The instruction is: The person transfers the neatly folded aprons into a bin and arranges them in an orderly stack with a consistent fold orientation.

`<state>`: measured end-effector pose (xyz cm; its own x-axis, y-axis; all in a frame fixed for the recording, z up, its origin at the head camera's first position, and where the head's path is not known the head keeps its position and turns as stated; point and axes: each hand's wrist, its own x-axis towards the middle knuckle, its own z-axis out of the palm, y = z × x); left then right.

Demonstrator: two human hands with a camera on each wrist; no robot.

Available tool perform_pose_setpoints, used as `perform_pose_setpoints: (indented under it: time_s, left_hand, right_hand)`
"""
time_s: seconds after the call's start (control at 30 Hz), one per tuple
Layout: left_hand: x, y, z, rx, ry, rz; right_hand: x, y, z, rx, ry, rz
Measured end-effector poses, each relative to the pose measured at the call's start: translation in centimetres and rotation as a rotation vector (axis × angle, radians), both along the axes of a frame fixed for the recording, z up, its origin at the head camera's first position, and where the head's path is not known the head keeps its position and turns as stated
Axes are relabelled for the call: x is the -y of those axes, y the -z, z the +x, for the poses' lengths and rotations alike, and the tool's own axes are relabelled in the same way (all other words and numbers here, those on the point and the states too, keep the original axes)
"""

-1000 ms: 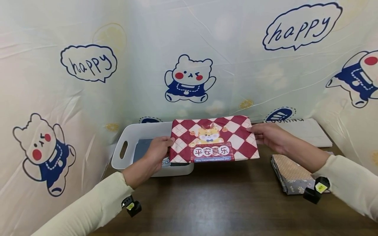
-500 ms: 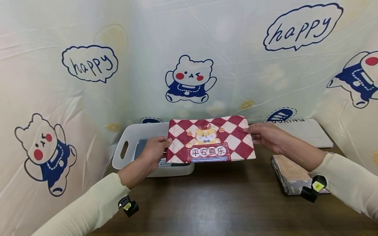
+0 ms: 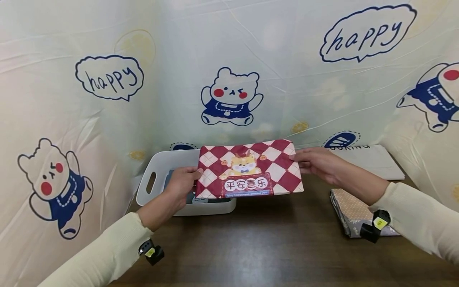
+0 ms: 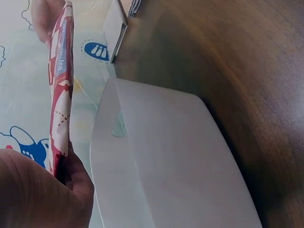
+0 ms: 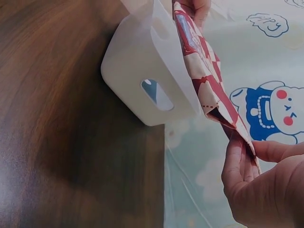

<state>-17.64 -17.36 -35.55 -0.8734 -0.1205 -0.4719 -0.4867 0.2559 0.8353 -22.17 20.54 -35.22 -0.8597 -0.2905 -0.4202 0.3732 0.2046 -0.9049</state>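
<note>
A folded red-and-cream checked cloth (image 3: 251, 169), printed with a cartoon dog and lettering, is held up level between both hands. My left hand (image 3: 181, 185) pinches its left edge, thumb on top. At the opposite edge my right hand (image 3: 320, 163) pinches it between thumb and fingers. Below the cloth stands a white plastic bin (image 3: 152, 159) with handle holes, and the cloth covers its right part in the head view. Inside the bin lies a blue-grey folded cloth (image 3: 169, 175), partly hidden. Both wrist views show the checked cloth (image 4: 61, 95) (image 5: 209, 80) apart from the bin's rim.
A folded cloth with orange and grey patterning (image 3: 353, 211) lies on the right of the brown wooden table (image 3: 251, 247). Behind it, at the back right, is a folded white cloth (image 3: 373, 161) with dark lettering. A printed curtain (image 3: 279, 71) surrounds the table's back and sides.
Both hands have carried the checked cloth a little to the left, further over the bin. Their grip looks the same. The bin and the other cloths stay in place.
</note>
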Motion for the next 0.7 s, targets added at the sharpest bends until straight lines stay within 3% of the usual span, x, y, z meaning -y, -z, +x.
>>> perform_pose_setpoints:
  time_s: [0.7]
  left_hand:
    - [1.5,-0.9,-0.3,-0.002,-0.019,0.013]
  right_hand:
    - [2.0,-0.2,-0.6,0.004,0.003,-0.016]
